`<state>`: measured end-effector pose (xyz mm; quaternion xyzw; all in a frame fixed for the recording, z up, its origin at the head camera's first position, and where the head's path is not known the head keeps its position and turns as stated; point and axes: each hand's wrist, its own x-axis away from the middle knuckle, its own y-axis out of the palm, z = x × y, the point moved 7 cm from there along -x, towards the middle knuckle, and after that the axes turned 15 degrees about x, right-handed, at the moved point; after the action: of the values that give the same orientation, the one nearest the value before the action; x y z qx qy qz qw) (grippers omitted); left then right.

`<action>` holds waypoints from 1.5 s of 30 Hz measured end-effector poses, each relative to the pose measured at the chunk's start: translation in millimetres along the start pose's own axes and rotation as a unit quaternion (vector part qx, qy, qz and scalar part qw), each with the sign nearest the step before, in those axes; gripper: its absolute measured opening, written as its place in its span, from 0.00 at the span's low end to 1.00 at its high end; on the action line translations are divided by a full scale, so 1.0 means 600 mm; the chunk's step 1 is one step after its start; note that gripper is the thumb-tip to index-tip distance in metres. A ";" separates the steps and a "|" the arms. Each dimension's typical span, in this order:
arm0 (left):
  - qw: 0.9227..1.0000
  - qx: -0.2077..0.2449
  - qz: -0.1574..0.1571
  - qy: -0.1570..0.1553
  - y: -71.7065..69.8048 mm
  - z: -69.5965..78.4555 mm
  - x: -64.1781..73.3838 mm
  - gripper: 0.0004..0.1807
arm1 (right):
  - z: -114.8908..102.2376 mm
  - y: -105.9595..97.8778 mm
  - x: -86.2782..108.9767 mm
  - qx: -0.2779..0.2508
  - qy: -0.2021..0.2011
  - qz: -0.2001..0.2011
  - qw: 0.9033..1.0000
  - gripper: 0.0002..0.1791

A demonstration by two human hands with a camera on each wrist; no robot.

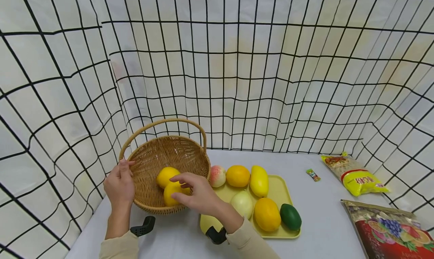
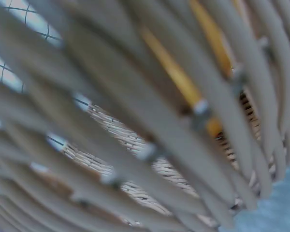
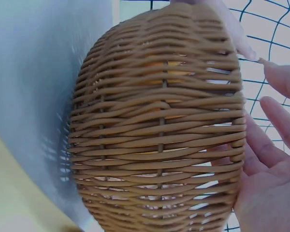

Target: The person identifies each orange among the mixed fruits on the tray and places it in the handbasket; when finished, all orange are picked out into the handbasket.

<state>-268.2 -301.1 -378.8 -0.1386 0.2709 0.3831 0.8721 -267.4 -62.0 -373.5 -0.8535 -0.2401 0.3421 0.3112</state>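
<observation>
A wicker basket (image 1: pixel 154 149) with an arched handle stands at the left of the table, its opening tilted toward me. My left hand (image 1: pixel 120 183) grips its left rim near the foot of the handle. Two yellow fruits, a rear one (image 1: pixel 167 176) and a front one (image 1: pixel 171 194), lie inside. My right hand (image 1: pixel 200 195) reaches over the basket's right rim, thumb and fingers spread apart above the front fruit. In the right wrist view the spread right hand (image 3: pixel 268 159) is beside the woven wall. The left wrist view is filled by blurred wicker (image 2: pixel 135 96).
Right of the basket, a yellow tray (image 1: pixel 283 187) bears a peach (image 1: pixel 217 176), orange fruits (image 1: pixel 238 176), a mango (image 1: pixel 259 181), a pale round vegetable (image 1: pixel 242 203) and a dark green fruit (image 1: pixel 290 216). Farther right lie a small packet (image 1: pixel 313 175), a yellow bag (image 1: pixel 359 180) and a red bag (image 1: pixel 393 232).
</observation>
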 end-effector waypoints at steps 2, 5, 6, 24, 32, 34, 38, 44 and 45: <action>1.000 -0.004 0.002 -0.011 -0.002 -0.003 0.000 0.33 | -0.002 -0.008 0.010 -0.015 -0.002 0.023 1.000 0.18; 1.000 -0.012 0.002 -0.029 -0.004 -0.006 0.000 0.33 | -0.002 -0.022 0.028 -0.020 -0.003 0.058 0.998 0.16; 0.999 -0.012 0.002 -0.032 -0.005 -0.007 0.000 0.33 | -0.002 -0.027 0.034 -0.023 -0.005 0.070 0.997 0.16; 0.997 -0.004 0.009 -0.079 -0.010 -0.015 -0.004 0.35 | 0.036 -0.118 0.158 0.030 0.066 0.161 0.984 0.20; 0.995 0.000 0.009 -0.100 -0.013 -0.018 -0.003 0.36 | 0.032 -0.142 0.202 0.051 0.074 0.180 0.980 0.19; 0.995 0.002 0.009 -0.101 -0.012 -0.019 -0.002 0.36 | 0.053 -0.138 0.214 0.056 0.079 0.177 0.979 0.19; 0.995 0.000 0.008 -0.101 -0.010 -0.020 -0.001 0.37 | 0.085 -0.142 0.232 0.063 0.098 0.174 0.978 0.18; 0.994 -0.001 0.006 -0.105 -0.008 -0.020 0.001 0.36 | 0.097 -0.168 0.254 0.073 0.126 0.191 0.971 0.20; 0.995 -0.001 0.006 -0.104 -0.008 -0.020 0.001 0.36 | 0.099 -0.172 0.258 0.075 0.132 0.197 0.969 0.20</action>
<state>-268.7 -309.5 -388.5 -0.0967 0.1796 0.4012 0.8930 -230.7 127.7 -403.0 -0.8959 0.0018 0.2979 0.3296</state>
